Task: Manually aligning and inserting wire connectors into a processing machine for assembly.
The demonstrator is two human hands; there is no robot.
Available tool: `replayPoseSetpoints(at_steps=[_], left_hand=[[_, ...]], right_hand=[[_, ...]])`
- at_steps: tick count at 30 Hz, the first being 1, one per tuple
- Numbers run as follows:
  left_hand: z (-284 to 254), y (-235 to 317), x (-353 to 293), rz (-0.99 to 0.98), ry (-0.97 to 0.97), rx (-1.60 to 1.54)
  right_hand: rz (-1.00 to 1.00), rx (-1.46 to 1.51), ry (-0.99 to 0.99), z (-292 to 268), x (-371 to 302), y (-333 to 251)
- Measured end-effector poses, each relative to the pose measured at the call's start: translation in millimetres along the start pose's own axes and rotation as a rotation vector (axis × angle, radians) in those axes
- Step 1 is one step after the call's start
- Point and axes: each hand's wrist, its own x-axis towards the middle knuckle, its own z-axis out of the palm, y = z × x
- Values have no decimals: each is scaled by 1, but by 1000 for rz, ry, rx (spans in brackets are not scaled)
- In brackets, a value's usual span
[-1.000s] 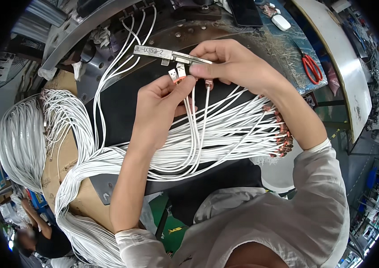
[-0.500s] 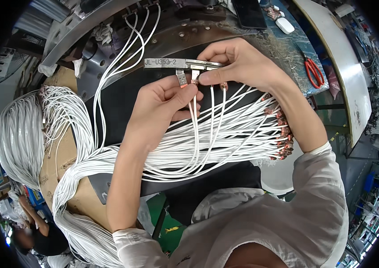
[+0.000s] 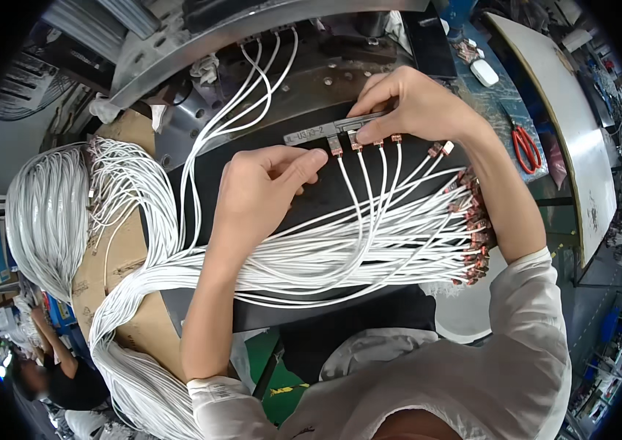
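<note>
My right hand [image 3: 421, 106] grips a flat metal holder bar [image 3: 306, 136], its thumb on the near edge and its fingers behind. A row of several USB connectors [image 3: 336, 145] sits along the bar's near side, with white cables [image 3: 358, 194] trailing toward me. My left hand [image 3: 252, 191] is just left of the leftmost connector, thumb and index finger together, with nothing visible between them. Below both hands lies a thick bundle of white cables [image 3: 325, 257], its copper-coloured ends [image 3: 478, 238] gathered at the right.
At the back stands a metal machine [image 3: 208, 44] with several white cables plugged into it. Coiled cables [image 3: 47, 213] lie on cardboard [image 3: 109, 268] at left. Red-handled scissors [image 3: 525, 149], a white mouse-shaped case [image 3: 484, 72] and a dark phone [image 3: 428, 44] are at right. A co-worker [image 3: 69, 374] is at lower left.
The leftmost connector, held tilted by my left hand before, now sits in the bar. My left hand has come off it. Bar and scene have shifted right in view.
</note>
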Motion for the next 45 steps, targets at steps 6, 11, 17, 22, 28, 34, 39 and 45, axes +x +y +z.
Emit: replayPoseSetpoints(at_steps=[6, 11, 17, 22, 28, 34, 39, 45], left_hand=[[-9, 11, 43, 747, 479, 745], [4, -6, 118, 793, 636, 822], [4, -14, 145, 879, 745, 1018], [-21, 26, 64, 861, 505, 528], [-168, -33, -60, 266, 908, 12], [-134, 22, -155, 599, 1021, 140], [-75, 90, -192, 1055, 214, -266], [-54, 96, -171, 1142, 76, -516]], right_hand=[[-363, -564, 358, -24, 73, 15], [-322, -348, 617, -45, 142, 21], [-774, -885, 921, -42, 160, 55], [-381, -688, 648, -37, 123, 24], [-236, -719, 473, -28, 19, 34], [-232, -347, 278, -9, 35, -8], [-168, -503, 23, -44, -48, -70], [-41, -415, -138, -85, -130, -29]])
